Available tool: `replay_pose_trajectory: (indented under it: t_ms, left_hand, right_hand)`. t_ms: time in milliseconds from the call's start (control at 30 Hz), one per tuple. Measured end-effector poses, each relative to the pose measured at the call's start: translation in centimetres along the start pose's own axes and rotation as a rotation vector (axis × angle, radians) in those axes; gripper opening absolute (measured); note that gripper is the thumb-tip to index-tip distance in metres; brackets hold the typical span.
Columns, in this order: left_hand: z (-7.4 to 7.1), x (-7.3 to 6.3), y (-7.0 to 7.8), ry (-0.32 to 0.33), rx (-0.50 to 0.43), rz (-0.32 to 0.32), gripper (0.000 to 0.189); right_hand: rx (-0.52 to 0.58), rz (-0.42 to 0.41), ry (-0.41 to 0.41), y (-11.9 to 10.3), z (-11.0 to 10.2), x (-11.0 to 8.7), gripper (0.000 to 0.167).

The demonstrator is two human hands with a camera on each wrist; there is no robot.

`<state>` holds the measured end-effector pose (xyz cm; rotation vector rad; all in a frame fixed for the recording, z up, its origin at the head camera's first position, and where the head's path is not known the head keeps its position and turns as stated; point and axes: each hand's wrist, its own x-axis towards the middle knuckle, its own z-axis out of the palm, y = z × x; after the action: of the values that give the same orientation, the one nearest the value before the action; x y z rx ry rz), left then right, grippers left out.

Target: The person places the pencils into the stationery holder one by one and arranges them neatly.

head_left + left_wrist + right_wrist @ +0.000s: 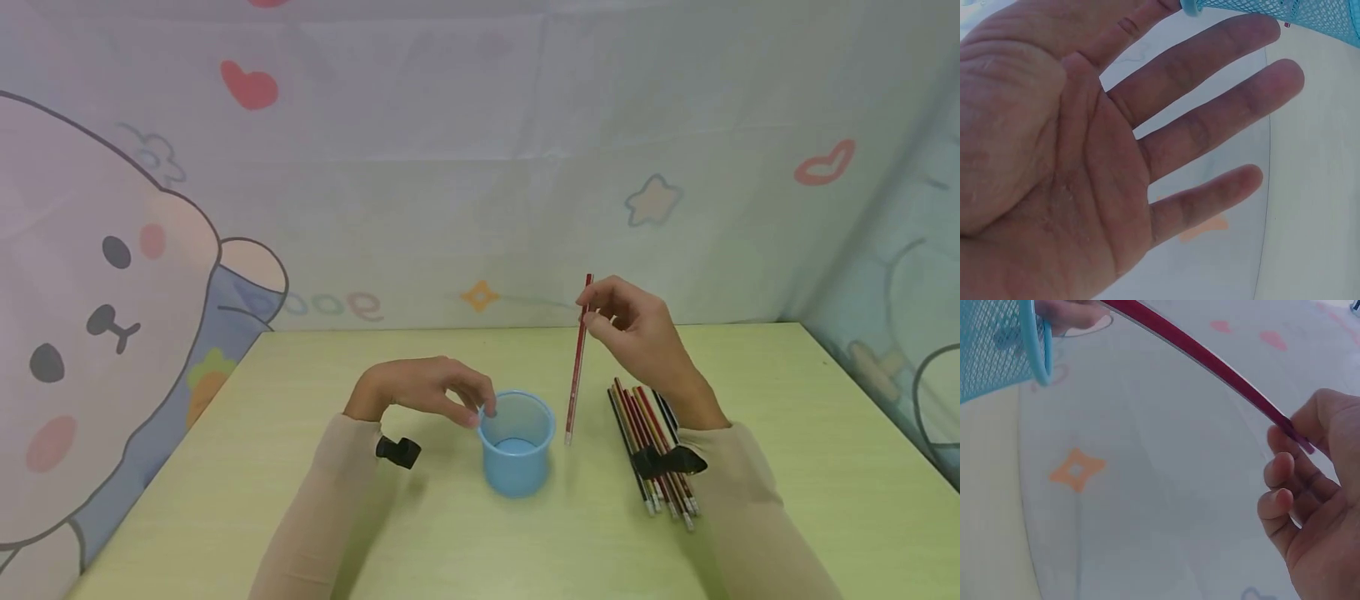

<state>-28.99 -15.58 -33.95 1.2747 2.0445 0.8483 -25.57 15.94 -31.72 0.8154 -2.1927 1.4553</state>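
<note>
A light-blue mesh pencil cup (pixel 516 477) stands upright on the table. My left hand (pixel 429 386) pinches its left rim between thumb and index finger; the other fingers stretch out beside the mesh in the left wrist view. To the right of the cup, my right hand (pixel 633 329) holds a red pencil (pixel 577 375) near its upper end, between thumb and fingertips. That pencil hangs nearly vertical, its pale eraser end down, outside the cup. Below the right wrist lies a bunch of pencils (pixel 628 429) in dark, red and yellow, partly hidden by the sleeve and wrist strap.
The pale yellow-green table (pixel 247 483) reaches back to a cloth backdrop (pixel 420 208) printed with a bear, hearts and stars. Black wrist straps sit over both beige sleeves.
</note>
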Motion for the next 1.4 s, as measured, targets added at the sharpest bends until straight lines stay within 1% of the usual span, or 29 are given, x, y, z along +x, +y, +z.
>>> replay_pose_trajectory:
  t_ms: [67,133,233,300,433,533,667,867,1033,1167,1267,1400]
  left_hand:
    - [0.0,0.2,0.0,-0.003,0.002,0.009,0.019]
    - [0.1,0.4,0.1,-0.007,-0.006,0.017,0.020]
    - [0.1,0.6,0.1,-0.012,-0.011,0.023,0.019]
    - [0.2,0.7,0.0,-0.016,-0.015,0.025,0.019]
    - [0.2,0.8,-0.1,-0.020,-0.015,0.031,0.018]
    - [0.1,0.8,0.1,-0.024,0.004,0.046,0.017]
    - [0.1,0.9,0.3,-0.024,0.035,0.068,0.012]
    - [-0.1,1.0,0.6,-0.017,0.055,0.071,0.007]
    - [-0.1,1.1,0.7,-0.012,0.060,0.075,0.008]
    - [0.0,1.1,0.6,-0.010,0.049,0.082,0.011]
    - [-0.1,1.1,0.6,-0.010,0.048,0.084,0.011]
    - [0.0,1.1,0.8,-0.010,0.050,0.076,0.008]
  right_hand:
    - [0.018,-0.008,0.039,-0.3,0.2,0.0,0.015]
    - [0.014,-0.020,0.061,-0.5,0.6,-0.1,0.015]
    - [-0.005,-0.040,0.055,-0.5,1.7,-0.2,0.015]
    - [-0.029,-0.070,0.021,-0.4,2.6,-0.3,0.015]
    - [-0.065,-0.133,-0.078,0.2,4.6,-0.4,0.016]
    - [-0.083,-0.166,-0.129,0.6,5.7,-0.5,0.018]
    - [-0.090,-0.180,-0.176,1.1,6.7,-0.8,0.020]
    - [-0.139,-0.178,-0.267,1.5,7.8,-1.0,0.016]
    - [-0.143,-0.193,-0.285,1.4,8.3,-1.2,0.013]
    - [-0.154,-0.186,-0.303,1.4,8.3,-1.2,0.012]
    - [-0.164,-0.163,-0.310,1.5,7.8,-1.0,0.014]
    - [-0.174,-0.120,-0.295,1.8,6.2,-0.7,0.016]
